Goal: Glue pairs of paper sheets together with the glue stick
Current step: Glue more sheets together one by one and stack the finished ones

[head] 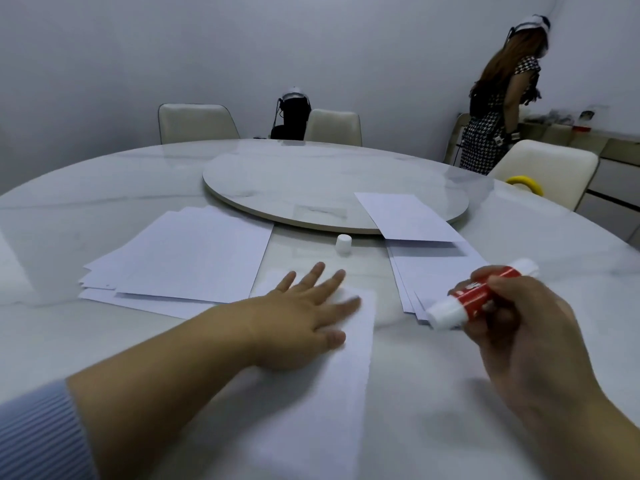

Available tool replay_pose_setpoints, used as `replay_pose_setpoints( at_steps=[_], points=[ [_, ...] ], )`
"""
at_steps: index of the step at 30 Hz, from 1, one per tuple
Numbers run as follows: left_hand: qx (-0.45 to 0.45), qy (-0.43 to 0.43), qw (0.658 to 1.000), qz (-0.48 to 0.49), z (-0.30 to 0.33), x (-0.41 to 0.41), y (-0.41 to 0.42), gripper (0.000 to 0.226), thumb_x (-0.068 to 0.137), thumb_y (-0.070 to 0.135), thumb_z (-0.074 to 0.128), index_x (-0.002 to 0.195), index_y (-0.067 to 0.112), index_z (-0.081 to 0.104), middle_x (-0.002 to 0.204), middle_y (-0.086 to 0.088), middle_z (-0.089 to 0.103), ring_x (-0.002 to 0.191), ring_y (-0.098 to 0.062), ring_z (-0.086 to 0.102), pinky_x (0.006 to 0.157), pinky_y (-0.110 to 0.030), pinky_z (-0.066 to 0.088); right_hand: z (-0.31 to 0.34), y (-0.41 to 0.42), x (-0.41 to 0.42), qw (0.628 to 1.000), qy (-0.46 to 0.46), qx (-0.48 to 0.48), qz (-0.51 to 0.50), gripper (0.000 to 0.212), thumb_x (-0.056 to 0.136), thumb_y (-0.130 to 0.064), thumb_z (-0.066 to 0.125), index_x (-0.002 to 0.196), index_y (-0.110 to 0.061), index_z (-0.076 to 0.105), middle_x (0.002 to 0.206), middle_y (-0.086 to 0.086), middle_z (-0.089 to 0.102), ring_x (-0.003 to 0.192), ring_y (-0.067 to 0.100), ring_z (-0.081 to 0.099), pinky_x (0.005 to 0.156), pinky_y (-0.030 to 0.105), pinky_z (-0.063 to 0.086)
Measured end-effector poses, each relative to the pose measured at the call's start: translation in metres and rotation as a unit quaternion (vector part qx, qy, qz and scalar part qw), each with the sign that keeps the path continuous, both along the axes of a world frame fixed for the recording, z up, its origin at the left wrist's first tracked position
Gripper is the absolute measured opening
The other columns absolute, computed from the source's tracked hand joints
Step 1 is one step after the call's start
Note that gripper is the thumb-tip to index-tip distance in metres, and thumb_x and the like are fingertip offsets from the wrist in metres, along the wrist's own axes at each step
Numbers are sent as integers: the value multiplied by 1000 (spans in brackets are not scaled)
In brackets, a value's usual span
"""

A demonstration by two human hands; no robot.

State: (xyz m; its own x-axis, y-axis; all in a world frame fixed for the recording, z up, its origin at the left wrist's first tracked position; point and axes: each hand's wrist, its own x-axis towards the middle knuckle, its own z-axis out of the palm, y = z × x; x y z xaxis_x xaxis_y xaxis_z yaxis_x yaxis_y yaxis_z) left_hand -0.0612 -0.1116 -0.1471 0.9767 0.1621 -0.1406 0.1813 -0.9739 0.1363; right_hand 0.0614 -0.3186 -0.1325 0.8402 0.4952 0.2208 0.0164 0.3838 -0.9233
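A white paper sheet (332,393) lies in front of me on the marble table (69,341). My left hand (301,320) presses flat on its upper part, fingers spread. To the right, above the table, my right hand (526,337) grips a red and white glue stick (474,296), uncapped, its white end pointing down-left. The white cap (343,244) stands on the table beyond the sheet. A loose stack of sheets (187,258) lies at the left. Another pile (433,268) lies at the right, its top sheet (408,216) resting partly on the turntable.
A round turntable (311,181) fills the table's middle. Cream chairs (197,123) stand around the far side, one holding a yellow ring (524,183). A black device (292,116) sits behind the table. A person (498,105) stands at a counter at the back right.
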Motion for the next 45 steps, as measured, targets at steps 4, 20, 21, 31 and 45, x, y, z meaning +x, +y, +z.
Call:
replay_pose_setpoints(
  at_steps=[4,20,21,31,45],
  points=[
    [0,-67,997,29,2,-1,-16,49,101,41,24,147,46,9,158,11,-15,143,-9,-18,117,-30,-4,0,2,10,995,68,58,-50,37,89,-10,53,59,-18,71,59,2,63,49,10,55,42,14,41],
    [-61,-75,993,69,-11,-1,-40,67,96,53,30,150,31,-2,157,17,-9,142,3,-11,108,-18,-12,4,61,15,916,-324,-237,-3,10,84,-19,67,85,-27,63,75,-12,71,68,12,66,69,40,57],
    [-60,-79,993,71,-12,-2,-40,67,96,53,30,150,31,-3,157,17,-9,142,3,-11,108,-18,-12,1,66,17,908,-332,-258,3,8,84,-22,67,85,-28,62,76,-11,71,70,14,66,72,42,57],
    [-43,-78,993,78,-12,-1,-41,69,95,55,28,150,30,-4,157,16,-11,142,1,-10,107,-17,-11,4,65,21,887,-340,-309,47,16,71,-33,60,81,-21,61,77,1,69,71,21,62,68,40,54],
    [-41,-1,999,22,-1,-9,-46,67,99,47,28,150,26,-8,156,14,-16,141,2,-15,110,-21,-14,3,12,27,997,-58,-42,33,22,72,-13,54,56,-17,68,57,5,62,55,21,56,47,19,40]
  ],
)
